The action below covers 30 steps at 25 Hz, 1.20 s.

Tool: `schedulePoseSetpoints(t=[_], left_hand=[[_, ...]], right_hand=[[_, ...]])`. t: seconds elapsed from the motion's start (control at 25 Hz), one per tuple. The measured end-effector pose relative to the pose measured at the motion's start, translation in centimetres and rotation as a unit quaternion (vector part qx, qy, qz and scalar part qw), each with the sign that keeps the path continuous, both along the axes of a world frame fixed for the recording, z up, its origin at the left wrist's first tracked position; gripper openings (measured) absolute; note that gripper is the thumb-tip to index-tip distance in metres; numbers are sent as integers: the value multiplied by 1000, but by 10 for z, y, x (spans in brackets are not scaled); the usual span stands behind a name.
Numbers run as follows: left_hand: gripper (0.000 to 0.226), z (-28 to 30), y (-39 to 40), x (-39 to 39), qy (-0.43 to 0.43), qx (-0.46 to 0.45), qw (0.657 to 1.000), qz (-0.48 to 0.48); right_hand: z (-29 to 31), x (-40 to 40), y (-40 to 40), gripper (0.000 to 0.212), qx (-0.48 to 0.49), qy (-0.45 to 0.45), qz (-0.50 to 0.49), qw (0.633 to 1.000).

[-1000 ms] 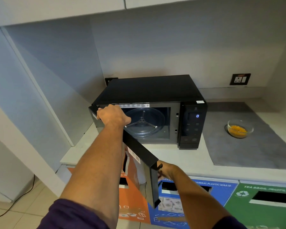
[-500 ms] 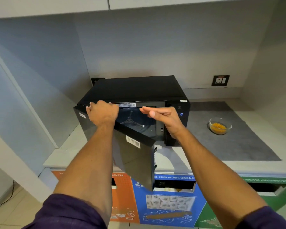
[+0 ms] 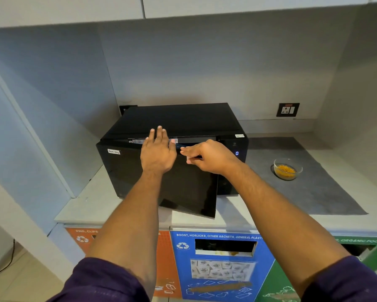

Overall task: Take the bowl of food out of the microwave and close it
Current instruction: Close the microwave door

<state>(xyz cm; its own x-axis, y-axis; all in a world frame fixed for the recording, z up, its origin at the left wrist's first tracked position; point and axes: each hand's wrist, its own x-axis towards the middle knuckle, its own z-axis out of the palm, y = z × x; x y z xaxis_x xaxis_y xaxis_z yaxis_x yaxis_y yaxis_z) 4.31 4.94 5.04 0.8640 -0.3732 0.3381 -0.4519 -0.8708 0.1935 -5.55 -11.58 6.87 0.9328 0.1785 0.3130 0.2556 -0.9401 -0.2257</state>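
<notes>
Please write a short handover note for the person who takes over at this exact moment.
Left hand: open, flat on the microwave door near its top edge.
Right hand: at the door's top edge, fingers curled, holding nothing.
Bowl of food: out, on the grey mat right of the microwave.
Done: bowl removed.
Left: door is ajar; push it fully shut.

Your microwave (image 3: 179, 120) sits on the counter (image 3: 91, 205), toward its left end. Its door (image 3: 183, 184) stands ajar in front of it, with your left hand (image 3: 158, 153) flat on the door's top edge and your right hand (image 3: 207, 156) just beside it. To the microwave's right, the bowl of food (image 3: 287, 168) rests on a mat (image 3: 318, 192), well apart. A wall socket (image 3: 287, 109) is behind it. Bins (image 3: 222, 264) stand below the counter.
</notes>
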Motion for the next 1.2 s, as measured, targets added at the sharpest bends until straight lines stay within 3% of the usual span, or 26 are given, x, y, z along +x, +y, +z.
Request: schedulePoseSetpoints(t=[0.28,0.52,1.2], left_hand=[[70,-9,3,7,-11,19,995,-100],[80,-9,-6,19,-13,69,995,-75],[80,-4,-24,31,-7,80,995,-51]], right_hand=[[-8,7,-19,52,-142,-49,-42,988],[-10,5,-47,102,-99,-7,-250,963],[-17,22,-64,86,-162,-24,-300,940]])
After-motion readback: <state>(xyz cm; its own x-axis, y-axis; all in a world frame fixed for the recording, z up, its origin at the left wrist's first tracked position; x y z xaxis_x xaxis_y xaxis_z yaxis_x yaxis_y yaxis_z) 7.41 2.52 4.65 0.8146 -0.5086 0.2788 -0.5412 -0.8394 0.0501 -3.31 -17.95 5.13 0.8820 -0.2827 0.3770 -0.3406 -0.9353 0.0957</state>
